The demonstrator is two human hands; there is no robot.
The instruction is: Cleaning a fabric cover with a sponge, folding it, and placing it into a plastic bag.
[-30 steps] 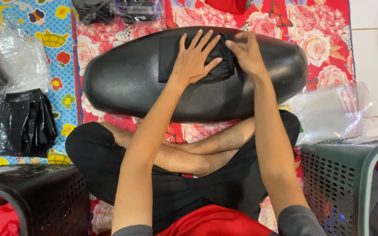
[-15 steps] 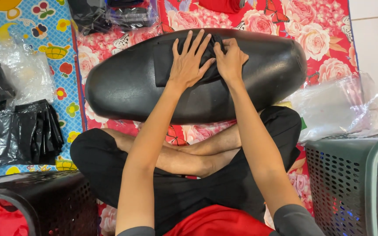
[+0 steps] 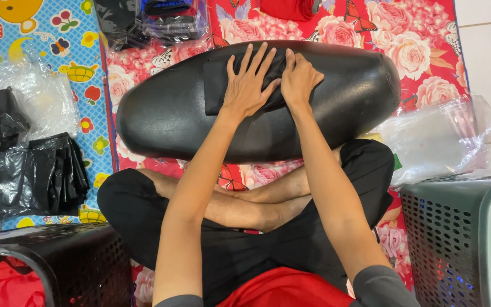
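Both hands press the folded black cloth (image 3: 245, 79) on the black seat (image 3: 336, 108): left hand (image 3: 248, 85) flat, right hand (image 3: 299, 79) curled at three o'clock; I'd smooth outward evenly.

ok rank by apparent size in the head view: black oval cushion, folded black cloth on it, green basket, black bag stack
1. black oval cushion
2. green basket, cut off by the frame and nearer the camera, so unsure
3. black bag stack
4. folded black cloth, partly under both hands
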